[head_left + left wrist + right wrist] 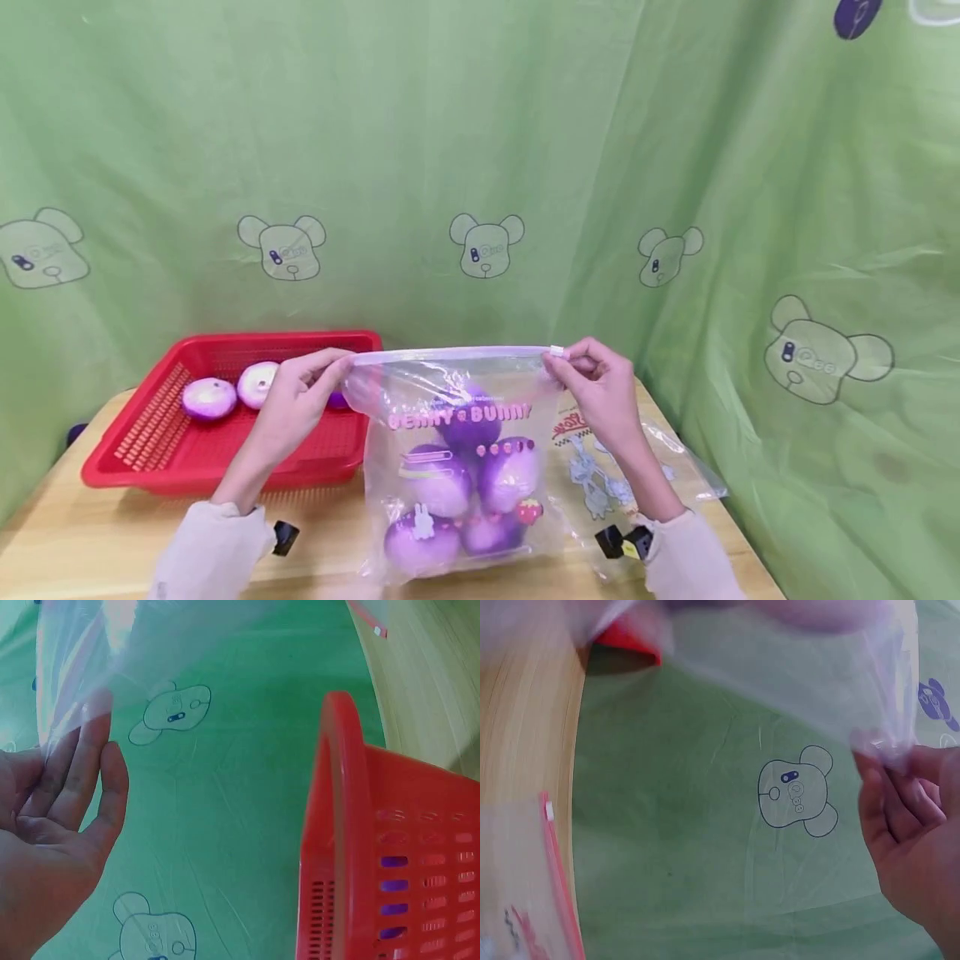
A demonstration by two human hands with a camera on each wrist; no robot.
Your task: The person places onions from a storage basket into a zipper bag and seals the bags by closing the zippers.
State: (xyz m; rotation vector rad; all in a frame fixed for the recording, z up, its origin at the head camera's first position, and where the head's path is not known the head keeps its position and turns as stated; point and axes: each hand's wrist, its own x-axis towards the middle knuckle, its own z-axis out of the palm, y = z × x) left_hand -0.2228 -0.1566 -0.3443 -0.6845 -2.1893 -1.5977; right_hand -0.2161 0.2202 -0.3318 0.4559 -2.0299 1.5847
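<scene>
On your table [67, 533] stands a red basket [150, 480], far left; at near centre, your left grip [297, 400] and right grip [602, 389] pinch a clear bag [502, 412] by its top corners, round purple vegetables [442, 487] inside

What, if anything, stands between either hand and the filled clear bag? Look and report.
Nothing visible does: the left hand and right hand pinch the filled bag at its top corners. The red basket is off to the left, not in between.
</scene>
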